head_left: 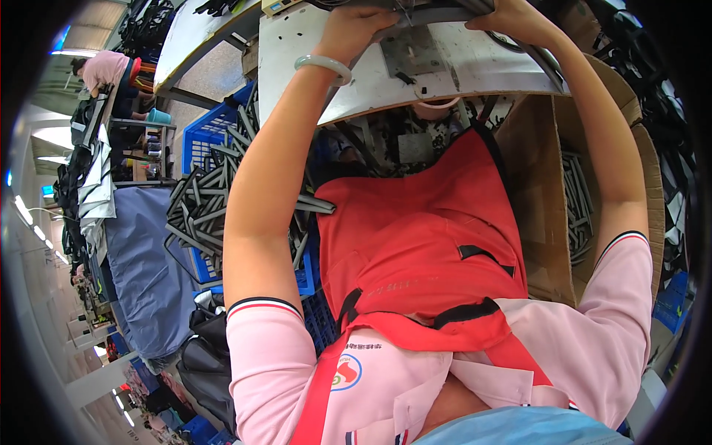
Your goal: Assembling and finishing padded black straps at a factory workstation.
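Both arms reach forward over a white worktable [293, 70]. At the top edge a long grey strip [439, 15] bends across between my hands, its far side cut off by the frame. My left hand [358, 30], below a pale bangle [324, 67], has its fingers closed on the strip's left part. My right hand [521, 22] grips the right part, thumb and fingers curled toward it. More grey lengths hang down beside the right wrist. Under the strip, a metal plate [412, 53] is set in the tabletop, with small dark scraps around it.
A blue crate [199, 137] heaped with grey strips [211, 196] stands left of my legs. At the right is a cardboard box [535, 193] with more strips. A red apron [423, 230] covers my lap. Another person [106, 70] bends over at the far left, near a blue cloth [148, 267].
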Motion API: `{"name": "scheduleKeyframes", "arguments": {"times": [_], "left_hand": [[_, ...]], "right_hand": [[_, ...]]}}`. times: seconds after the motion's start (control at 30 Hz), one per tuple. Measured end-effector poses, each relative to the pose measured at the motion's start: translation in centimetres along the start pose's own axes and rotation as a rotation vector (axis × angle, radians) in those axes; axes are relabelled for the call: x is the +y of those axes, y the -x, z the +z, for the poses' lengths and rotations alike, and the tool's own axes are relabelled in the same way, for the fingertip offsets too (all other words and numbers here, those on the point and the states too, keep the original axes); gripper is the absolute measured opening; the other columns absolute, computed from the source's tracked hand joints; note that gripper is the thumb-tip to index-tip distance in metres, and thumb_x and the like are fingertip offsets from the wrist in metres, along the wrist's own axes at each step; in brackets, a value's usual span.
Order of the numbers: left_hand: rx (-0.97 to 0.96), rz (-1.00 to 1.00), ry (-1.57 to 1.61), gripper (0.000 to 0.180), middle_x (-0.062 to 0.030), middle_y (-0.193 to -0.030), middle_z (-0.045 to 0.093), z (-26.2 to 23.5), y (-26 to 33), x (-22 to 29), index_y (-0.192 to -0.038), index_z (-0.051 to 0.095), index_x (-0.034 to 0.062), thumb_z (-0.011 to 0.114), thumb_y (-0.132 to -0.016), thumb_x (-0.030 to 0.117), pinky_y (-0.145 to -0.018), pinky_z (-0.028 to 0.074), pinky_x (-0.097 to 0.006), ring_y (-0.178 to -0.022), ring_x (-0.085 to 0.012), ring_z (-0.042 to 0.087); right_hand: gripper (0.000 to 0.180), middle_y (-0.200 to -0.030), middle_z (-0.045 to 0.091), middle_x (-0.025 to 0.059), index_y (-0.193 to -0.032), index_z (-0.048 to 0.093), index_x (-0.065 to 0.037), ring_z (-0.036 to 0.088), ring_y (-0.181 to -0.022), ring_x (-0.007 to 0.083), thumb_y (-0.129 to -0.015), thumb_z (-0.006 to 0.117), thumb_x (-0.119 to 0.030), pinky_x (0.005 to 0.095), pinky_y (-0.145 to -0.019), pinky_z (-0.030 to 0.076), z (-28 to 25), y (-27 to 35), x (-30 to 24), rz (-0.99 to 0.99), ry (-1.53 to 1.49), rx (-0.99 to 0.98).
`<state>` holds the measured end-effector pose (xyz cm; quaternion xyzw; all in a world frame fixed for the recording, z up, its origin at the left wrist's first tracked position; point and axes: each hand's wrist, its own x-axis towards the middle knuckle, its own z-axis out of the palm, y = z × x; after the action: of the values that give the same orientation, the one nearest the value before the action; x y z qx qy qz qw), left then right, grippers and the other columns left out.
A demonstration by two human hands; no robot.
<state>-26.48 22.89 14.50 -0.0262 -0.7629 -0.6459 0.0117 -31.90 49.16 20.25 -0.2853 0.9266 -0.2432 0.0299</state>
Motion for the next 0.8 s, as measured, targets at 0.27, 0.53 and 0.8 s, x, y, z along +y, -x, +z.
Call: {"name": "scheduleKeyframes", "arguments": {"times": [0.27, 0.53, 0.8], "left_hand": [[0.080, -0.034, -0.033, 0.019, 0.0001, -0.067, 0.061, -1.0, 2.5, 0.5, -0.090, 0.071, -0.0030, 0.064, -0.093, 0.015, -0.051, 0.037, -0.024, -0.056, -0.0079, 0.049], [-0.306, 0.043, -0.432, 0.027, -0.0030, -0.065, 0.060, 0.7, 5.2, 0.7, -0.091, 0.071, -0.0035, 0.062, -0.094, 0.023, -0.050, 0.039, -0.026, -0.056, -0.0083, 0.050], [-0.150, 0.164, -0.283, 0.030, -0.0112, -0.087, 0.070, 3.3, 8.9, -1.4, -0.104, 0.070, -0.0003, 0.064, -0.091, 0.026, -0.073, 0.050, -0.029, -0.078, -0.0168, 0.064]], "right_hand": [[0.088, -0.126, 0.057, 0.0278, -0.137, 0.043, 0.009, 0.055, -0.119, 0.0338, -0.069, 0.081, -0.032, 0.0375, -0.102, 0.042, -0.3, 3.2, -1.3, 0.001, -0.011, 0.101], [0.030, -0.115, 0.061, 0.0146, -0.103, 0.060, -0.001, 0.059, -0.107, 0.0308, -0.076, 0.066, -0.010, 0.0382, -0.094, 0.046, 7.6, 9.6, -7.5, -0.680, 0.221, 0.048], [0.033, -0.103, 0.064, 0.0193, -0.101, 0.063, -0.001, 0.060, -0.099, 0.0349, -0.070, 0.066, -0.008, 0.0426, -0.090, 0.048, 11.2, 9.7, -5.3, -0.643, 0.225, -0.088]]}}
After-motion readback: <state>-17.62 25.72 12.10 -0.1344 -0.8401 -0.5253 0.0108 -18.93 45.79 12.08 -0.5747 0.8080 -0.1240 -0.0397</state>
